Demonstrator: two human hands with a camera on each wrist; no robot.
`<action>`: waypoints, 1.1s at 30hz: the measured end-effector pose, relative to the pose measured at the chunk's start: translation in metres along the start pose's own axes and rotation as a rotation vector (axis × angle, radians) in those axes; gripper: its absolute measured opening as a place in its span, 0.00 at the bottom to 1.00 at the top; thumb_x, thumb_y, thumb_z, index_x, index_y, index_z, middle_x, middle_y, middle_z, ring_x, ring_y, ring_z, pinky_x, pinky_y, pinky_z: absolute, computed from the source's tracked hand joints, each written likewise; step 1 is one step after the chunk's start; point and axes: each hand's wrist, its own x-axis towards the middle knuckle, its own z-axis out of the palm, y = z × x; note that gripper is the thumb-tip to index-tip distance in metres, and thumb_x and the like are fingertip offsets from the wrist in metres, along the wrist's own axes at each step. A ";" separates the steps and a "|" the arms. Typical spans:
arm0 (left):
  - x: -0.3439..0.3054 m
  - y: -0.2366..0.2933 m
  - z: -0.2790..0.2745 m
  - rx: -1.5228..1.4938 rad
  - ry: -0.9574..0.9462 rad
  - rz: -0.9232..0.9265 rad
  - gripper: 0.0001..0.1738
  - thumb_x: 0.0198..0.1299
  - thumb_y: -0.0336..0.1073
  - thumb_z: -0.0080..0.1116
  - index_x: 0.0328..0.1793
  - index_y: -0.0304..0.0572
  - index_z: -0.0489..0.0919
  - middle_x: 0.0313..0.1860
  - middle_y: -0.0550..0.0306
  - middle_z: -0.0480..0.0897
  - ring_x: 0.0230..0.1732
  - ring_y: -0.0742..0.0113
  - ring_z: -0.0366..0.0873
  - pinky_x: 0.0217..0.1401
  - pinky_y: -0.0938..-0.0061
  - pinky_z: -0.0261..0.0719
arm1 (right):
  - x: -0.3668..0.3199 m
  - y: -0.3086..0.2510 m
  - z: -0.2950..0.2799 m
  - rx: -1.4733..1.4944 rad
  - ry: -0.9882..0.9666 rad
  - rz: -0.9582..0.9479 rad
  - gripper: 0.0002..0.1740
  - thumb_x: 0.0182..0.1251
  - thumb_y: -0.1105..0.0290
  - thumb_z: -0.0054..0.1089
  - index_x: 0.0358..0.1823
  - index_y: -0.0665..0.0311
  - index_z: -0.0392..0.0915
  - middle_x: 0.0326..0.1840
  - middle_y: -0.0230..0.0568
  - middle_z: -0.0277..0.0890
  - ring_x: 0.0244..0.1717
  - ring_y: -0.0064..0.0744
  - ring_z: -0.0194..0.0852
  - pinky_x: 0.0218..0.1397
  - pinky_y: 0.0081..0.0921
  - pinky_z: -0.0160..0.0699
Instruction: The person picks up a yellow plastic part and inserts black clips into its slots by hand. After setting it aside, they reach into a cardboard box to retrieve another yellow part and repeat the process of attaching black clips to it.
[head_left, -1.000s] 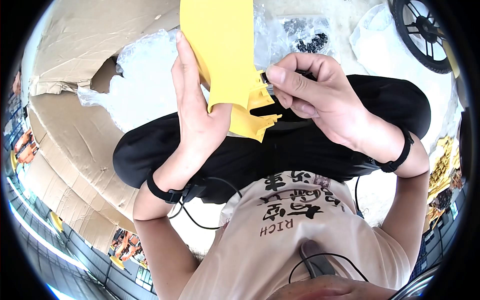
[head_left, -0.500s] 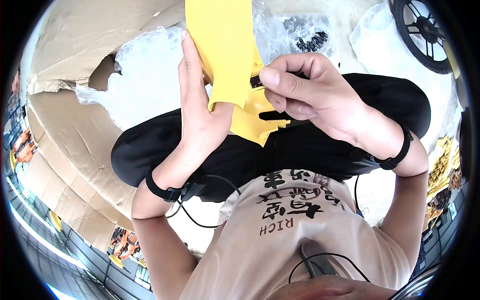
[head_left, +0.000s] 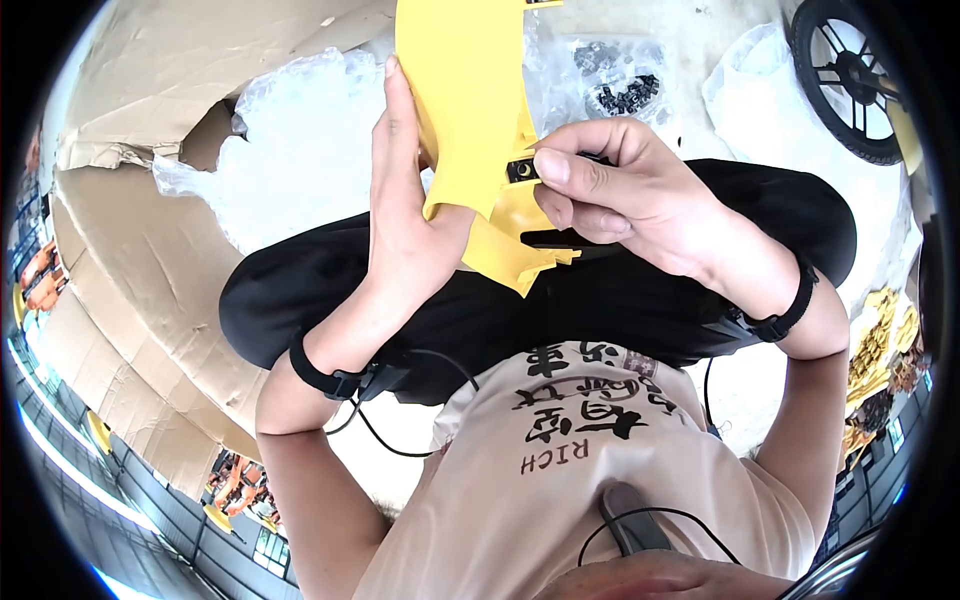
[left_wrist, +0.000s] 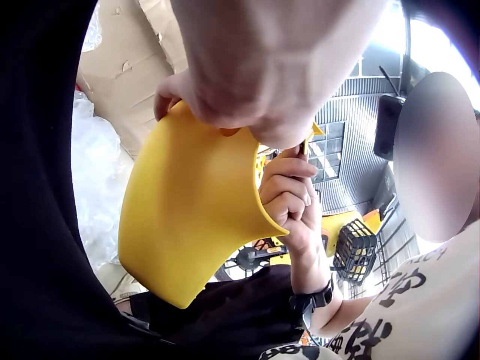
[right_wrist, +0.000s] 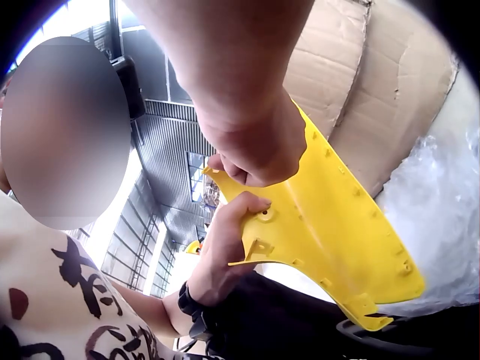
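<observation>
A curved yellow plastic panel [head_left: 462, 95] stands raised above the lap, its inner side with small tabs and holes showing in the right wrist view [right_wrist: 337, 225]. The left hand [head_left: 415, 205] grips its lower left edge, thumb behind the panel and fingers stretched up along the side. Between thumb and index finger the right hand [head_left: 640, 195] pinches a small black clip [head_left: 521, 170], which lies at the panel's right edge beside a yellow tab. Whether the clip is seated on the edge, I cannot tell. In the left wrist view the panel's smooth outer face [left_wrist: 187, 202] shows.
A clear bag of small black clips [head_left: 630, 95] lies beyond the right hand. Crumpled clear plastic [head_left: 300, 150] and cardboard [head_left: 150, 260] lie at the left. A black spoked wheel [head_left: 850, 80] is at the upper right, near a white bag [head_left: 755, 85]. Black-trousered legs are crossed below.
The panel and left hand have shifted slightly right. The black clip, largely hidden by the fingers a second ago, now shows at the panel's edge, still pinched by the right hand.
</observation>
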 end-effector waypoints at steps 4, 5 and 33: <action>0.004 0.001 -0.003 -0.209 0.062 -0.181 0.50 0.57 0.18 0.44 0.85 0.48 0.41 0.73 0.49 0.64 0.66 0.61 0.69 0.71 0.71 0.64 | -0.001 -0.010 -0.003 -0.026 0.009 -0.041 0.26 0.80 0.51 0.45 0.53 0.71 0.78 0.32 0.33 0.72 0.24 0.17 0.54 0.28 0.16 0.54; 0.004 0.001 -0.008 -0.247 0.075 -0.224 0.49 0.58 0.19 0.45 0.85 0.47 0.41 0.73 0.49 0.64 0.65 0.62 0.71 0.67 0.71 0.69 | 0.001 -0.011 -0.005 -0.013 0.028 -0.066 0.30 0.81 0.51 0.38 0.58 0.74 0.73 0.34 0.33 0.71 0.24 0.16 0.54 0.27 0.15 0.54; 0.003 0.009 -0.017 -0.521 0.103 -0.346 0.48 0.56 0.20 0.45 0.85 0.44 0.43 0.75 0.48 0.63 0.62 0.67 0.73 0.61 0.76 0.74 | 0.001 -0.024 -0.016 -0.033 0.043 -0.160 0.19 0.77 0.69 0.48 0.62 0.73 0.73 0.42 0.40 0.79 0.28 0.18 0.59 0.30 0.14 0.58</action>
